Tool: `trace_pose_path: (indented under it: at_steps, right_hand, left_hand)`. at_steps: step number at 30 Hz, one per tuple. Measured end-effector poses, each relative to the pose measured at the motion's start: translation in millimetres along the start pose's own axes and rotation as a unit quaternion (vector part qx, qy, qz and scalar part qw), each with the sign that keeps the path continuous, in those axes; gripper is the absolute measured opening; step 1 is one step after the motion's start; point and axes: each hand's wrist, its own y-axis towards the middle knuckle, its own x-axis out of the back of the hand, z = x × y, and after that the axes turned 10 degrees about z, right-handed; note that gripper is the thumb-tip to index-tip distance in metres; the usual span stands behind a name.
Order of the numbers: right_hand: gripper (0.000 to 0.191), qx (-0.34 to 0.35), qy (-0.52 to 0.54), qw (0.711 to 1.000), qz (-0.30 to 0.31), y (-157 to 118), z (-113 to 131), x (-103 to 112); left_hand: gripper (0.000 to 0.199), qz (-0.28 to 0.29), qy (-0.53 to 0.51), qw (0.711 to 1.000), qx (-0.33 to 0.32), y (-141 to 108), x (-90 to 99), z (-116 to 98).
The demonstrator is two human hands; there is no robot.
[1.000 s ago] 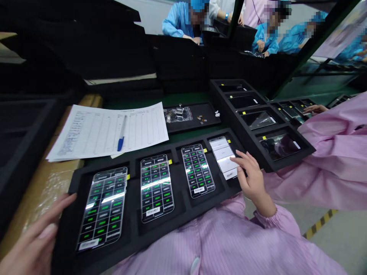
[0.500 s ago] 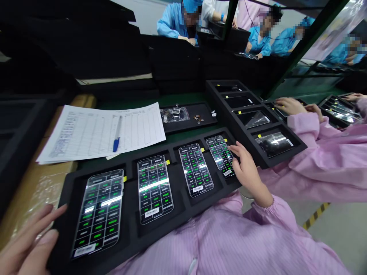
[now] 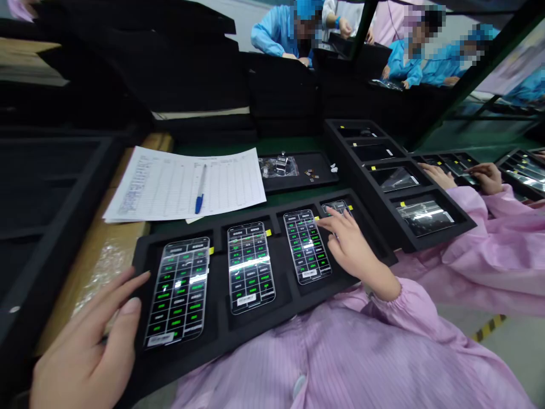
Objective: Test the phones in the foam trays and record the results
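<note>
Four phone-like screens lie in a row in a black foam tray [image 3: 281,304], all lit with grids of green and white text. My left hand [image 3: 87,346] is at the tray's left end, fingers stretched out and thumb apart, beside the leftmost screen [image 3: 179,292]. Over the right part of the tray is my right hand [image 3: 353,247], palm down with fingers spread. Its index fingertip is by the right edge of the third screen [image 3: 307,247]. Most of the rightmost screen [image 3: 334,205] is hidden under this hand. The second screen [image 3: 251,267] lies uncovered.
Behind the tray are printed sheets [image 3: 179,190] with a blue pen [image 3: 199,201]. A shallow black tray [image 3: 326,177] holds a plastic bag and small parts. Another tray of dark screens [image 3: 406,241] stands right, near a co-worker's pink sleeves [image 3: 481,216]. Cardboard [image 3: 80,272] lies left.
The view has shifted, so the tray appears further right. My right hand has moved left across the rightmost screen towards the third one. My left hand stays by the tray's left end.
</note>
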Motion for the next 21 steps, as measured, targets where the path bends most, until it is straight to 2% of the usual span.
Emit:
trace_pose_path:
  at_steps: [2, 5, 9, 13, 17, 21]
  right_hand:
    - [0.039, 0.007, -0.006, 0.999, 0.04, 4.3, 15.1, -2.6]
    - [0.04, 0.026, -0.004, 0.998, 0.063, 12.2, 38.0, -7.3]
    - [0.045, 0.128, -0.004, 0.984, 0.123, 25.9, 71.3, -18.9]
    - [0.047, 0.149, -0.017, 0.974, 0.169, 35.1, 88.7, -30.8]
    - [0.047, 0.155, -0.006, 0.98, 0.122, 28.6, 83.0, -26.9]
    - [0.046, 0.124, -0.012, 0.991, 0.049, 15.2, 56.0, -8.3]
  left_hand:
    - [0.039, -0.003, -0.024, 1.0, 0.008, 1.3, 4.0, -5.9]
    - [0.044, 0.02, -0.013, 1.0, 0.004, 4.5, 8.4, -13.7]
    - [0.05, 0.061, 0.024, 0.997, -0.04, 12.2, 7.6, -17.4]
    - [0.047, 0.072, 0.069, 0.992, -0.082, 16.3, 6.5, -23.1]
    - [0.046, 0.112, 0.119, 0.981, -0.108, 15.3, 2.7, -31.3]
    - [0.046, 0.148, 0.173, 0.966, -0.123, 15.9, -5.2, -31.0]
